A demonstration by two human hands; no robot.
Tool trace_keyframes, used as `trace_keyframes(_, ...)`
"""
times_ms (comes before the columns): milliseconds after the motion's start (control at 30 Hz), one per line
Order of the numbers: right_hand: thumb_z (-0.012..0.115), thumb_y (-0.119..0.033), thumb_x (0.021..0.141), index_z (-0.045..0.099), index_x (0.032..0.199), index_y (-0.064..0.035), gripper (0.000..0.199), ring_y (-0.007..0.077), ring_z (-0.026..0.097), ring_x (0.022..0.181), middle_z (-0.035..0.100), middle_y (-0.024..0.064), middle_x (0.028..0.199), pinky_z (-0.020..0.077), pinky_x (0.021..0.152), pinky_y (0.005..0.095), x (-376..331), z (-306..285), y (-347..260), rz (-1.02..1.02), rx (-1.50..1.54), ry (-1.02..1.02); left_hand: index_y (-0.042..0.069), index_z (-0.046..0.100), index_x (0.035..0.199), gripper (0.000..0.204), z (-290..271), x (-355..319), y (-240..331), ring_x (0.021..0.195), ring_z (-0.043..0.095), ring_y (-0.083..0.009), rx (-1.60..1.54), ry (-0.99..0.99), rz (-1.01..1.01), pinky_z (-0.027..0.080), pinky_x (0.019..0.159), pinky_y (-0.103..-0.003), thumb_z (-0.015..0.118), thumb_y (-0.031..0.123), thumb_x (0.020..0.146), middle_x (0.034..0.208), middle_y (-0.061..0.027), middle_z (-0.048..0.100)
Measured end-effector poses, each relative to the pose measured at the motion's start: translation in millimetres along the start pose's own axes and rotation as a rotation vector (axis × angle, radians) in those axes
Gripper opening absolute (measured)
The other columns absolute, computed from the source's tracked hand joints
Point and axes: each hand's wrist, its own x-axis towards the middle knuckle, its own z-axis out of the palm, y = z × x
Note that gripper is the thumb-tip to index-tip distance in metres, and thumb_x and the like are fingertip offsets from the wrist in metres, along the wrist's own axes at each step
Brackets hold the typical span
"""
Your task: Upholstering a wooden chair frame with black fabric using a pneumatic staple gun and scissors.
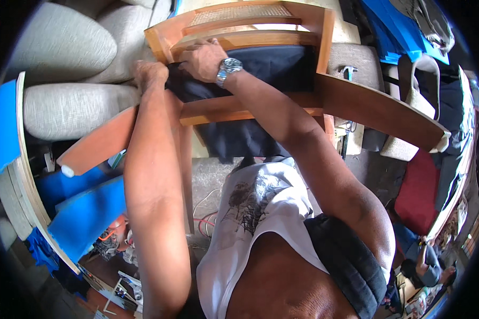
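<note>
A brown wooden chair frame stands before me, with a woven cane panel in its back and two flat armrests. Black cloth is spread across its seat and also hangs below the front rail. My right hand, a metal watch on its wrist, is closed over the cloth's far left edge beside the back rail. Just left of it, my left hand is a fist at the outer side of the frame, by the cloth's corner. What lies inside that fist is hidden.
Grey upholstered cushions are piled at the left, above blue sheets. On the right, a hammer rests on a grey padded piece near the armrest. A red panel leans farther right. Another person is at the lower right.
</note>
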Motion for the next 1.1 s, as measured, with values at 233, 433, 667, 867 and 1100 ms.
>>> trace_keyframes(233,0.056,-0.046,0.092,0.072,0.109,-0.0219,0.034,0.0309,0.064,0.107,0.072,0.0111,0.104,0.0440,0.092,0.0527,-16,8,27,0.130,0.058,-0.034,-0.002,0.049,0.121,0.042,-16,-43,39,0.114,0.062,-0.0371,-0.282,-0.092,-0.070,0.050,0.096,-0.048,0.064,0.008,0.083,0.126,-0.0282,0.058)
trace_keyframes(433,0.055,-0.048,0.092,0.070,0.104,-0.0226,0.032,0.0302,0.068,0.096,0.072,0.0114,0.099,0.0468,0.086,0.0519,1,28,9,0.071,0.088,-0.085,-0.006,0.056,0.116,0.039,1,-26,8,0.096,0.067,-0.0286,-0.510,0.040,-0.159,0.053,0.078,-0.040,0.057,-0.003,0.077,0.107,-0.0220,0.066)
trace_keyframes(667,0.051,-0.047,0.094,0.070,0.105,-0.0225,0.033,0.0310,0.067,0.100,0.072,0.0123,0.101,0.0472,0.085,0.0544,7,39,19,0.134,0.202,-0.086,-0.003,0.066,0.102,0.026,-14,-21,20,0.096,0.065,-0.0225,-0.387,-0.177,-0.022,0.051,0.077,-0.035,0.057,0.002,0.078,0.100,-0.0144,0.068)
trace_keyframes(867,0.051,-0.047,0.094,0.070,0.106,-0.0178,0.036,0.0313,0.066,0.103,0.072,0.0138,0.103,0.0456,0.087,0.0538,11,37,29,0.166,0.141,-0.133,-0.003,0.069,0.107,0.034,-28,-43,29,0.102,0.066,-0.0273,-0.095,-0.438,0.475,0.052,0.084,-0.039,0.057,0.007,0.077,0.108,-0.0159,0.071)
trace_keyframes(1100,0.052,-0.047,0.094,0.069,0.107,-0.0131,0.040,0.0303,0.064,0.110,0.071,0.0121,0.108,0.0405,0.096,0.0515,19,18,11,0.196,0.115,-0.252,0.003,0.071,0.107,0.028,-49,-74,38,0.109,0.064,-0.0367,0.234,-0.202,0.269,0.049,0.095,-0.047,0.055,0.010,0.085,0.115,-0.0242,0.066)
